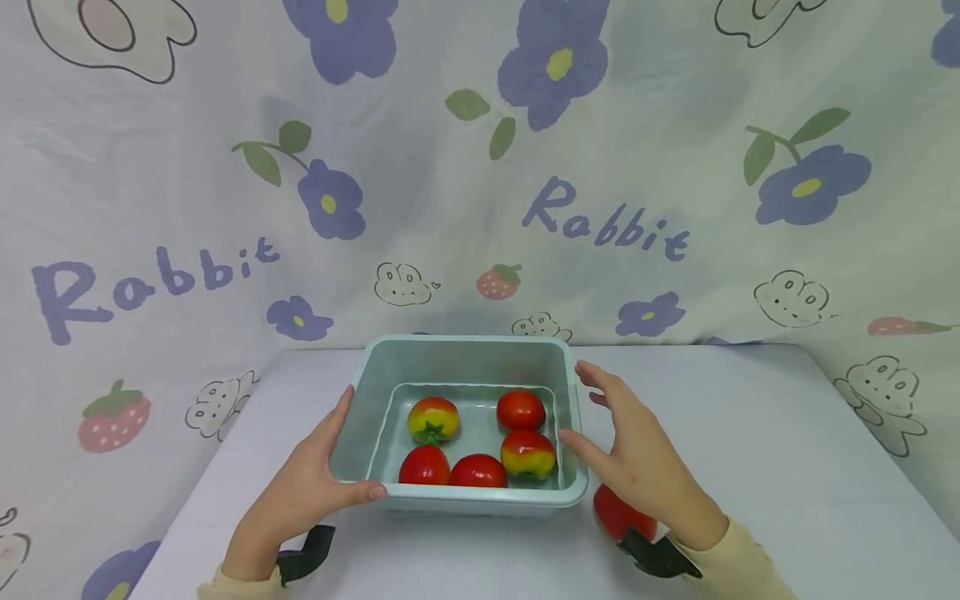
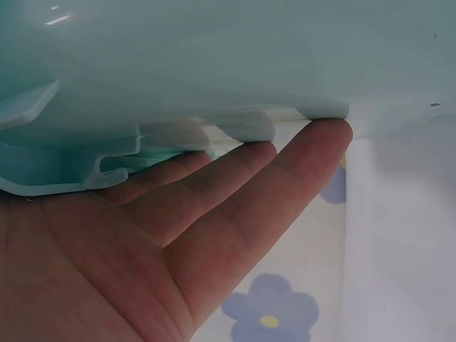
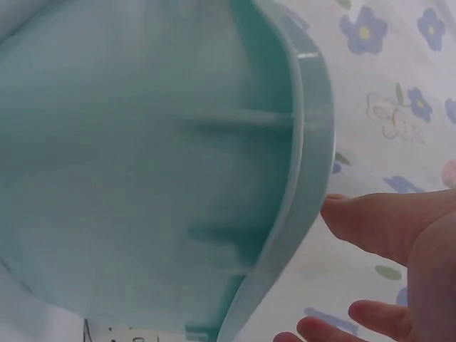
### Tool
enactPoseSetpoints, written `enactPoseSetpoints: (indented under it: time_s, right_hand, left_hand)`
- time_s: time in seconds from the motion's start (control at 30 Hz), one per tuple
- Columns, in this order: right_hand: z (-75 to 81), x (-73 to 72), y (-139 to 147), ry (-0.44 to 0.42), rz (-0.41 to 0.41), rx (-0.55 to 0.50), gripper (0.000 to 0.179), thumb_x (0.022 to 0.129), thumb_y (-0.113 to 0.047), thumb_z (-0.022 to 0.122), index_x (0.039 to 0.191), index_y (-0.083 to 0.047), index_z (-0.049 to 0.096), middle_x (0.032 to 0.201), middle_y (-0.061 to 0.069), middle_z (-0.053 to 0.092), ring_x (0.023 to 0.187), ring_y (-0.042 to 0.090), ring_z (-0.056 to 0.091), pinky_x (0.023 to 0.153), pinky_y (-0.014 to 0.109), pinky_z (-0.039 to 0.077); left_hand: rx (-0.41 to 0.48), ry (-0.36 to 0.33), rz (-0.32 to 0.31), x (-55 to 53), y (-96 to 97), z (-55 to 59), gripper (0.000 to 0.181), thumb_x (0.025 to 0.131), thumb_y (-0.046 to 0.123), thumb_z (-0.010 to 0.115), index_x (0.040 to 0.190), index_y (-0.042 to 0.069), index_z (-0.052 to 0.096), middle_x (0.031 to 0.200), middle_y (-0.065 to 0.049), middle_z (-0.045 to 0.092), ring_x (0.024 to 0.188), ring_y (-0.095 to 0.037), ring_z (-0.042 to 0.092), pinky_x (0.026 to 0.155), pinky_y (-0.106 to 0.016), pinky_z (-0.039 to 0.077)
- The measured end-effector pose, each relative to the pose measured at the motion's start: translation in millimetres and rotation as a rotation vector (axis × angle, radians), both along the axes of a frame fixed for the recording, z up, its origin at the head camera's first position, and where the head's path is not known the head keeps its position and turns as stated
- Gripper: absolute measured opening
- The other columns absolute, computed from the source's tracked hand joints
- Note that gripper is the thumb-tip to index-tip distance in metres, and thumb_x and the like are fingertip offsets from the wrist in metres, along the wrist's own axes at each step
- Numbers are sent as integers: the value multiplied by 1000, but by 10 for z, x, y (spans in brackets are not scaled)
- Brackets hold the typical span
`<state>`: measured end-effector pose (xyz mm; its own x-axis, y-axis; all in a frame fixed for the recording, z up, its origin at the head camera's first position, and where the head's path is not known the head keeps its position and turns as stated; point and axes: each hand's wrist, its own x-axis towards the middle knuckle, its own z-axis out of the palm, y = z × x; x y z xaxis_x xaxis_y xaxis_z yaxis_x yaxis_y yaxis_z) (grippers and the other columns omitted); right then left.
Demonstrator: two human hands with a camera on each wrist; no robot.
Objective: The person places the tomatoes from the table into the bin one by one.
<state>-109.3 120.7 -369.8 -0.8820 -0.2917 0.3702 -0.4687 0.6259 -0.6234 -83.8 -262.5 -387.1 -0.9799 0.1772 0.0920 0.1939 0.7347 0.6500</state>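
A pale green plastic bin stands before me with several red and red-yellow fruits inside, among them a yellow-red one with a green calyx and a glossy red one. My left hand is at its left side, thumb on the front rim. In the left wrist view, straight fingers touch the outer wall. Spread at the right side is my right hand, its thumb tip right at the rim in the right wrist view. Another red fruit lies outside, partly hidden beneath the right hand.
A white cloth covers the table. Behind it hangs a patterned curtain with flowers, rabbits and lettering. Dark straps sit around both wrists.
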Motion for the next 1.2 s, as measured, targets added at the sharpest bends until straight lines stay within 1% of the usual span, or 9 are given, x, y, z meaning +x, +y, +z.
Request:
enactPoseSetpoints:
  time_s: [0.17, 0.37, 0.53, 0.6, 0.8, 0.9, 1.0, 1.1, 1.2]
  right_hand:
    - [-33, 27, 109, -1, -39, 14, 81, 78, -33, 74, 144, -25, 27, 140, -3, 41, 114, 16, 51, 87, 40, 49]
    - [-102, 58, 214, -6, -53, 13, 80, 79, -33, 73, 144, -24, 28, 139, -1, 42, 114, 17, 51, 86, 39, 49]
    - [-149, 89, 280, -32, -75, 18, 78, 79, -36, 72, 143, -24, 29, 139, 0, 43, 114, 20, 52, 84, 42, 50]
    - [-171, 105, 307, -25, -82, 17, 78, 79, -34, 73, 143, -25, 29, 138, -1, 43, 114, 19, 51, 84, 41, 50]
    - [-281, 158, 405, 15, -95, 19, 76, 79, -30, 73, 142, -25, 31, 136, -4, 44, 116, 13, 48, 85, 38, 50]
    - [-344, 197, 456, -3, -104, 23, 73, 81, -30, 72, 142, -24, 32, 136, -4, 44, 115, 12, 49, 84, 38, 50]
    - [-401, 236, 496, -44, -113, 27, 71, 82, -34, 69, 141, -25, 32, 136, -5, 44, 113, 13, 50, 84, 39, 50]
    - [-453, 268, 523, -73, -122, 30, 70, 83, -38, 68, 141, -26, 32, 136, -6, 44, 112, 13, 51, 84, 39, 50]
    - [-502, 301, 541, -93, -125, 31, 69, 82, -38, 68, 141, -26, 33, 136, -6, 44, 110, 14, 53, 84, 39, 50]
  left_hand:
    - [-8, -9, 7, -4, 5, -3, 115, 67, 42, 79, 150, 22, 2, 153, -11, 17, 127, -34, 33, 89, -59, 41]
    - [3, -2, 3, -6, 0, -19, 114, 67, 40, 80, 150, 23, 3, 152, -11, 18, 124, -33, 36, 87, -58, 43]
    - [-3, 6, -4, -9, -15, -26, 115, 67, 39, 80, 150, 23, 2, 153, -9, 17, 129, -34, 31, 91, -61, 37]
    - [-5, 9, -7, -9, -18, -27, 115, 67, 40, 80, 150, 23, 2, 153, -9, 17, 131, -34, 29, 93, -62, 35]
    - [-14, 10, -9, -13, 1, -8, 116, 66, 40, 80, 150, 22, 3, 153, -10, 17, 130, -35, 29, 92, -61, 36]
    - [-11, 14, -15, -18, 1, 1, 115, 66, 40, 80, 150, 21, 3, 153, -10, 16, 131, -35, 28, 93, -61, 36]
    - [-5, 13, -17, -19, -2, 9, 115, 67, 39, 80, 150, 21, 3, 153, -9, 16, 132, -35, 27, 94, -61, 34]
    - [-11, 6, -13, -15, -5, 9, 115, 67, 39, 80, 150, 21, 2, 153, -10, 15, 133, -35, 26, 95, -62, 33]
    - [-22, -1, -4, -10, -2, 3, 115, 67, 41, 80, 150, 22, 2, 153, -10, 15, 133, -36, 26, 94, -62, 33]
